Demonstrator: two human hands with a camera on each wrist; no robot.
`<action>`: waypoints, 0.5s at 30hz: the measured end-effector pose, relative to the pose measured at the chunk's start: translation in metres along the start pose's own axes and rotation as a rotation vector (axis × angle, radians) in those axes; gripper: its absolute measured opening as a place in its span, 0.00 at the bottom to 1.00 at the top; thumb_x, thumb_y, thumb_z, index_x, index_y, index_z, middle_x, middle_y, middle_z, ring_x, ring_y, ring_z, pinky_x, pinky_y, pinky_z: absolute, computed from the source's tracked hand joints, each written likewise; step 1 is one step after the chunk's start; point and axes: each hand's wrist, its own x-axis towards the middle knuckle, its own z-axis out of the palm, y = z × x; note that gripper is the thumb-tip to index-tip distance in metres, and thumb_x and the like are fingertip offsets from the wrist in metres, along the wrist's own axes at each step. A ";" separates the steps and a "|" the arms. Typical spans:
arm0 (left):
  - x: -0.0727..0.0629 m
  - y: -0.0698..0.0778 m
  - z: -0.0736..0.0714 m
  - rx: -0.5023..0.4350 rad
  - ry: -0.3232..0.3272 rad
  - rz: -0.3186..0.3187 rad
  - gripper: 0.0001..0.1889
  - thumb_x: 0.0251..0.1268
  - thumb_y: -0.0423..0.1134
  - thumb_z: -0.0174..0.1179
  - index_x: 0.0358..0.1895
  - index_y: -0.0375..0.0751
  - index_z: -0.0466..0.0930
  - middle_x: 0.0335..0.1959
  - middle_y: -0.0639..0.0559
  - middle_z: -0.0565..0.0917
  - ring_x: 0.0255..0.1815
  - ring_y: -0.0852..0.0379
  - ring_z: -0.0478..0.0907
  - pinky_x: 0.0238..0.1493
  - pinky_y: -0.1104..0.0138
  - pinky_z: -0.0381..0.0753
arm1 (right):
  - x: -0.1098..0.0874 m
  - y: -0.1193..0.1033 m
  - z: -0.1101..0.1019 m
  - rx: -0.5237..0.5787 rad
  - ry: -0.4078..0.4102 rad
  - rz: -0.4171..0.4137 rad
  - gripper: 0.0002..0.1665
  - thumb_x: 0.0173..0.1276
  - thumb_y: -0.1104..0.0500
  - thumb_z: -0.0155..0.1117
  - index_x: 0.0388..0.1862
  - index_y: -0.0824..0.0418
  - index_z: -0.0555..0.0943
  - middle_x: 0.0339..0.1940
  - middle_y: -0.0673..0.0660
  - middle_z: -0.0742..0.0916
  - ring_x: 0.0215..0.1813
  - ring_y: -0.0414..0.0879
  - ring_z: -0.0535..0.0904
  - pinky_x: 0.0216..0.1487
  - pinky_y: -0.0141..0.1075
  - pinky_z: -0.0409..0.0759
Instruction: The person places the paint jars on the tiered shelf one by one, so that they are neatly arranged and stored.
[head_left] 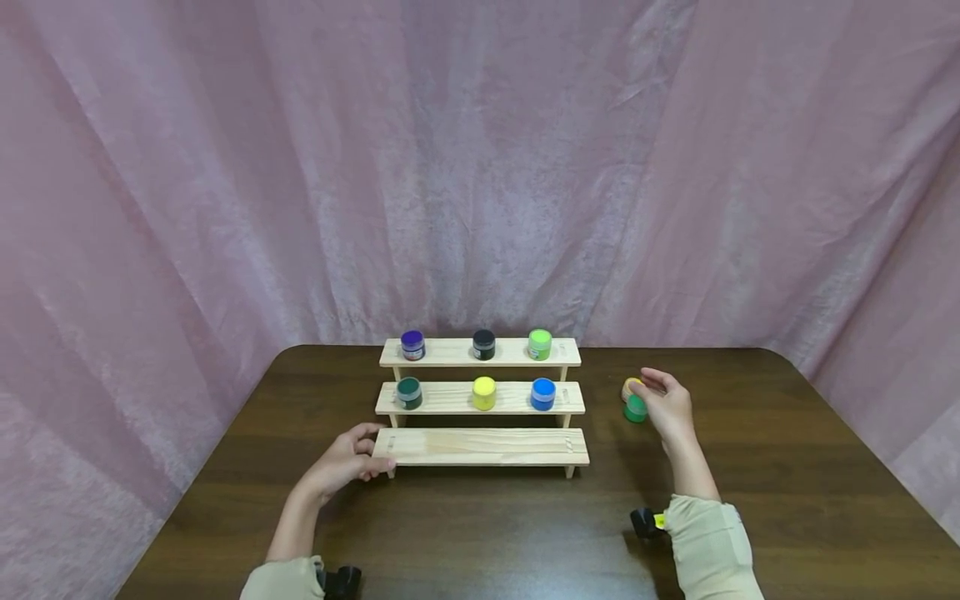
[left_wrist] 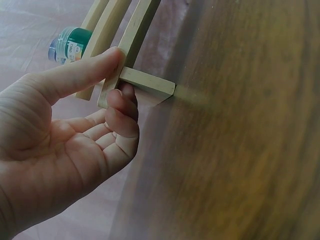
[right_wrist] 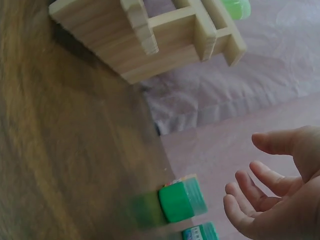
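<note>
A three-tier wooden display stand [head_left: 483,447] stands on the table. My left hand [head_left: 343,461] pinches the left end of its lowest shelf, thumb on top and curled fingers below, as the left wrist view shows. Over the right side of the table, my right hand [head_left: 670,410] holds nothing, its fingers loosely bent. Close by its fingertips are a green paint jar [head_left: 635,409] and an orange-topped jar [head_left: 628,390], partly hidden. The right wrist view shows another green-coloured jar [right_wrist: 201,232] at the bottom edge.
On the top shelf stand purple [head_left: 412,345], black [head_left: 483,344] and light green [head_left: 539,344] jars. The middle shelf bears dark green [head_left: 408,392], yellow [head_left: 483,392] and blue [head_left: 543,393] jars. A pink curtain [head_left: 480,167] hangs behind the brown table [head_left: 480,533].
</note>
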 end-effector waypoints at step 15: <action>0.001 -0.001 0.000 -0.003 0.003 0.000 0.40 0.56 0.32 0.67 0.69 0.24 0.57 0.31 0.49 0.81 0.29 0.56 0.72 0.31 0.68 0.72 | 0.010 0.017 0.002 -0.058 0.015 0.005 0.31 0.71 0.60 0.57 0.69 0.72 0.65 0.68 0.73 0.73 0.68 0.59 0.70 0.50 0.21 0.69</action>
